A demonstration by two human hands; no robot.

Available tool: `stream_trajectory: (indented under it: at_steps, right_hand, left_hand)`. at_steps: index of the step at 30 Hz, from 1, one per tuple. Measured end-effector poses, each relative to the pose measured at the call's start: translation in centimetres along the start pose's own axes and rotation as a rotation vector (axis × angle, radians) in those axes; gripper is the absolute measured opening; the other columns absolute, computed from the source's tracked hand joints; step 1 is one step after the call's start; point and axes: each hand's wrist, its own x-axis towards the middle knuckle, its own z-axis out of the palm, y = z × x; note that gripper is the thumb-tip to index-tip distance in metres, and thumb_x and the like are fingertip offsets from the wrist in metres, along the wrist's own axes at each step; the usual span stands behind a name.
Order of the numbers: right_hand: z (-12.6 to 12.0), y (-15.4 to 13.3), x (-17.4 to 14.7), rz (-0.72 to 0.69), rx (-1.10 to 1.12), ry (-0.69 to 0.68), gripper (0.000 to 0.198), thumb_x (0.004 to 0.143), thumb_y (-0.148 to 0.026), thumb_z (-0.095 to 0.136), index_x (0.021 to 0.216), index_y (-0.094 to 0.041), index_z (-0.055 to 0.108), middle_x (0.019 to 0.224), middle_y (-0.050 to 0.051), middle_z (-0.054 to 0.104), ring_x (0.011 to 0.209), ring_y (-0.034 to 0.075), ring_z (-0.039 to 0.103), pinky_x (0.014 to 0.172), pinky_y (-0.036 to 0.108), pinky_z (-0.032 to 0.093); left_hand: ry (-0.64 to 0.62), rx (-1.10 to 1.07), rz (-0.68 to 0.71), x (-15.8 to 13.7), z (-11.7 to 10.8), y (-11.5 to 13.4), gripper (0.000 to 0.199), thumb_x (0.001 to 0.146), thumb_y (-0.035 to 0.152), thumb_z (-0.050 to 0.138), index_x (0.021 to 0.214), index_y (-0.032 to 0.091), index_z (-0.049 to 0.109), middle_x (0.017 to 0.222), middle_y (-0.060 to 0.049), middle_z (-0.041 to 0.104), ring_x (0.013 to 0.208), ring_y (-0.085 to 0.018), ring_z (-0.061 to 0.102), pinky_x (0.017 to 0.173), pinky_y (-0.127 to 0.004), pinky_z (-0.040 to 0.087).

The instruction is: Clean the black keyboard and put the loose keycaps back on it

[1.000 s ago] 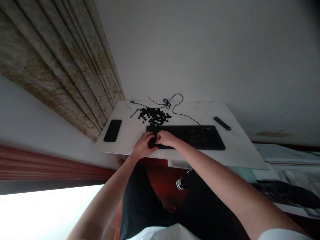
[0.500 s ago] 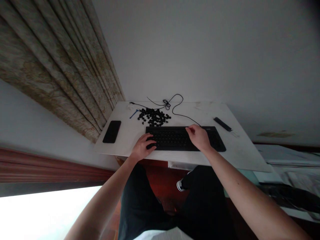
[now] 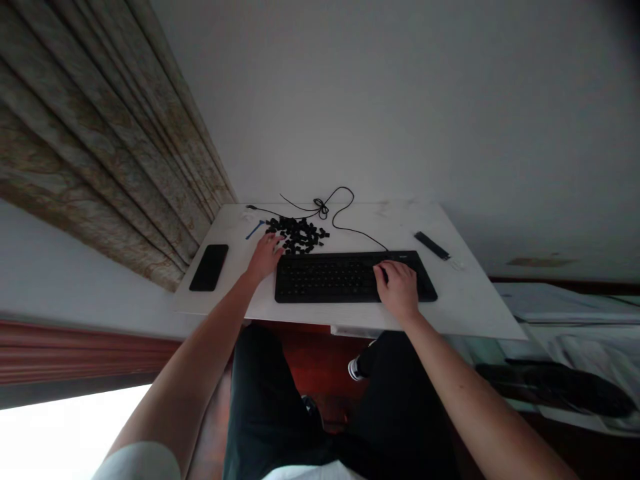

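Note:
A black keyboard [image 3: 325, 277] lies along the front of the white desk [image 3: 300, 311], its keys hard to make out one by one. My left hand [image 3: 266, 255] is at the left edge of a heap of loose black keycaps [image 3: 303, 233], fingers stretched apart, fingertips at the nearest pieces. Over the right part of the keyboard rests my right hand [image 3: 399, 288]. Its thumb and forefinger are curled together; anything between them is too small or hidden to see. A thin blue tool [image 3: 255, 230] lies left of the heap.
A black phone [image 3: 209, 267] lies on the desk's left side. Behind the keyboard runs its black cable [image 3: 345, 228], partly bundled. A dark strip-like object [image 3: 432, 246] lies at the right. A curtain [image 3: 165, 133] hangs at left, and the wall [image 3: 375, 100] stands behind.
My left hand has gone from the keyboard's left end up to the keycap heap. My right hand has settled slightly lower on the keyboard. The view has shifted a little.

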Motion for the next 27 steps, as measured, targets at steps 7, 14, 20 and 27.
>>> stream_trajectory:
  at_steps: [7, 14, 20, 27]
  right_hand:
    - [-0.3, 0.1, 0.0, 0.035, 0.012, -0.009, 0.034, 0.101, -0.037, 0.039, 0.097, -0.017, 0.068, 0.103, 0.013, 0.071, 0.099, 0.027, 0.059, 0.09, 0.041, 0.037]
    - [-0.4, 0.2, 0.2, 0.049, 0.029, -0.036, 0.034, 0.101, -0.036, 0.04, 0.097, -0.017, 0.068, 0.105, 0.014, 0.071, 0.099, 0.027, 0.06, 0.091, 0.041, 0.037]
    - [-0.3, 0.4, 0.2, 0.057, 0.033, -0.038, 0.034, 0.101, -0.037, 0.041, 0.097, -0.017, 0.068, 0.103, 0.013, 0.071, 0.098, 0.027, 0.06, 0.091, 0.041, 0.037]
    - [-0.2, 0.4, 0.2, 0.057, 0.034, -0.043, 0.033, 0.1, -0.036, 0.041, 0.098, -0.017, 0.068, 0.104, 0.014, 0.07, 0.098, 0.027, 0.06, 0.09, 0.041, 0.037]
  left_hand:
    - [-0.155, 0.211, -0.012, 5.5, 1.4, 0.2, 0.046, 0.093, 0.04, 0.057, 0.135, 0.019, 0.058, 0.15, -0.013, 0.046, 0.142, -0.029, 0.039, 0.118, -0.043, 0.032]
    - [-0.223, 0.34, -0.006, 7.0, 2.3, 0.9, 0.034, 0.094, 0.03, 0.054, 0.125, 0.021, 0.065, 0.131, -0.01, 0.061, 0.121, -0.025, 0.056, 0.104, -0.037, 0.044]
    - [-0.192, 0.346, -0.057, 7.1, 1.9, 1.3, 0.024, 0.092, 0.029, 0.058, 0.113, 0.021, 0.067, 0.12, -0.01, 0.063, 0.113, -0.025, 0.058, 0.096, -0.035, 0.046]
    - [-0.143, 0.282, 0.003, 6.9, 1.9, 1.5, 0.027, 0.092, 0.023, 0.058, 0.117, 0.021, 0.065, 0.124, -0.009, 0.062, 0.116, -0.024, 0.057, 0.102, -0.036, 0.044]
